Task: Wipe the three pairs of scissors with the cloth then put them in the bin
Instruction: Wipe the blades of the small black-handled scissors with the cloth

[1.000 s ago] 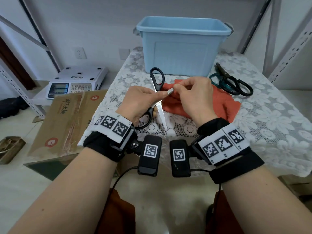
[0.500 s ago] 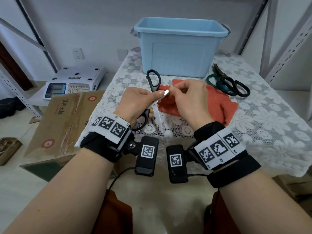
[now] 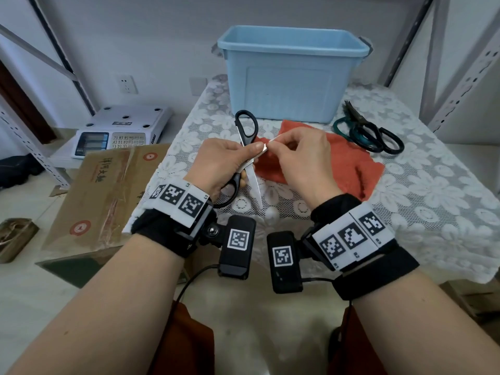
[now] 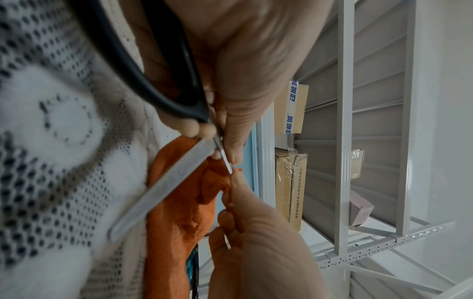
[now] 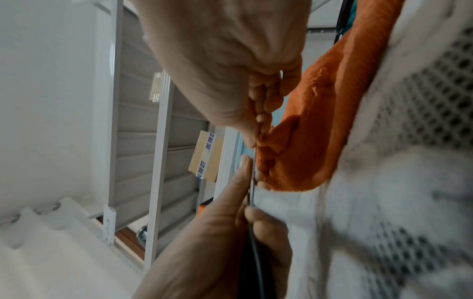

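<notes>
Black-handled steel scissors (image 3: 244, 147), gripped open by left hand (image 3: 220, 165), await wiping; right hand (image 3: 303, 161) pinches blade and orange terry cloth (image 3: 349, 165).

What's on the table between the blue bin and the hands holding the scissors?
In the head view, part of the orange cloth on the lace tablecloth lies between the blue bin and the hands.
</notes>
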